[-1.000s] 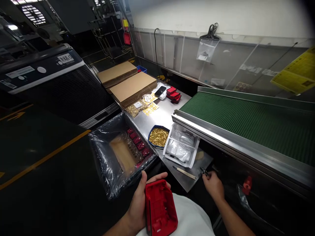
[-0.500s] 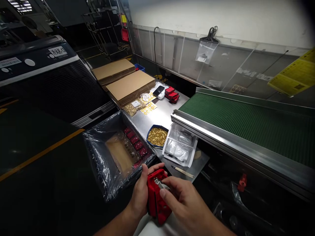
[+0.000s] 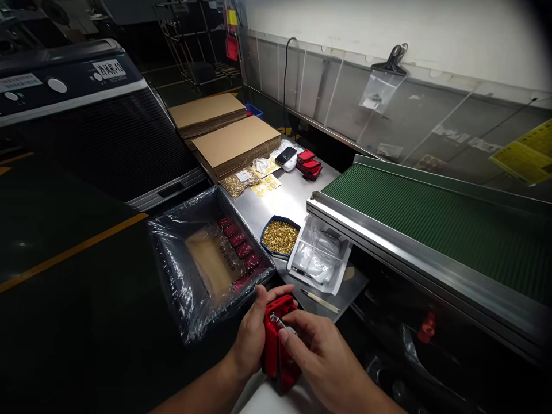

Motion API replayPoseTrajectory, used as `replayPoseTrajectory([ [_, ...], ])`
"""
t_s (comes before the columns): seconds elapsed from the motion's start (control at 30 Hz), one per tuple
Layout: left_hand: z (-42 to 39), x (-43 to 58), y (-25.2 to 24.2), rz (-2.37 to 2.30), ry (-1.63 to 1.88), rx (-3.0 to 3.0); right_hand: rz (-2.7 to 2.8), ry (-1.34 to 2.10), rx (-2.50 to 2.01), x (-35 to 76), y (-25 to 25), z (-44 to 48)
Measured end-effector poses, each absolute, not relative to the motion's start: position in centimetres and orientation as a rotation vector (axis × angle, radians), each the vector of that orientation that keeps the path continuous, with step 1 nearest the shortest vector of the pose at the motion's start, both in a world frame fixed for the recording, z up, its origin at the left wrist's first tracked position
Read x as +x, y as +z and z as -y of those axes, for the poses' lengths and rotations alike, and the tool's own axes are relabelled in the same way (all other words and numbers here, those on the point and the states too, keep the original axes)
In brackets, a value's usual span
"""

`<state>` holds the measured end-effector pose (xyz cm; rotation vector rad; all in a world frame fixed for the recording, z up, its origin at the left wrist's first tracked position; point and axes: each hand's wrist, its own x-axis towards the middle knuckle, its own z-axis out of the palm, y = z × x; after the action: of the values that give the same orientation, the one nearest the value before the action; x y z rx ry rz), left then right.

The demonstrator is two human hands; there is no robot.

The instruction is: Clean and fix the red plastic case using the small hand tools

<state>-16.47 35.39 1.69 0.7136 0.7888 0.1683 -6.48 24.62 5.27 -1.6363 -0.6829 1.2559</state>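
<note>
Low in the view, my left hand [image 3: 249, 340] is wrapped around a red plastic part with black edging [image 3: 271, 348], held upright. The thumb points up along its left side, and the fingers pass behind it. My right hand [image 3: 321, 345] pinches a small silver metal piece [image 3: 275, 318] between thumb and forefinger, against the upper face of the red part. Its lower end is hidden by the fingers, so its exact kind is unclear. Just beyond the hands is a blue tray [image 3: 263, 239] of small brass-coloured pieces [image 3: 280, 237].
To the left stands a plastic-lined bin [image 3: 172, 276] with wrapped dark red pieces [image 3: 237, 240]. A white tray of clear bags [image 3: 321, 253] sits beside the green conveyor [image 3: 414, 213]. Farther back are cardboard stacks [image 3: 237, 141], a phone [image 3: 286, 155] and stacked red parts [image 3: 309, 165].
The camera view has shifted, so the background sits slightly right. Both hands stay on the red part, and the silver piece has tilted a little in my right fingers.
</note>
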Motion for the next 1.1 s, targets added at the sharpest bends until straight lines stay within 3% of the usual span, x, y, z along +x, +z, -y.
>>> replayPoseTrajectory([
  [0.5,-35.5,-15.8,1.9,-0.792,0.074,0.57,1.133,0.859,-1.914,-5.5,5.7,-23.8],
  [0.97,-35.0,-16.2,1.9,-0.824,0.049,0.5,1.103,0.772,-1.897,-5.3,5.2,-22.7],
  [1.1,-35.0,-16.2,2.2,-0.774,0.136,0.492,0.971,0.936,-1.859,-6.3,5.3,-23.0],
])
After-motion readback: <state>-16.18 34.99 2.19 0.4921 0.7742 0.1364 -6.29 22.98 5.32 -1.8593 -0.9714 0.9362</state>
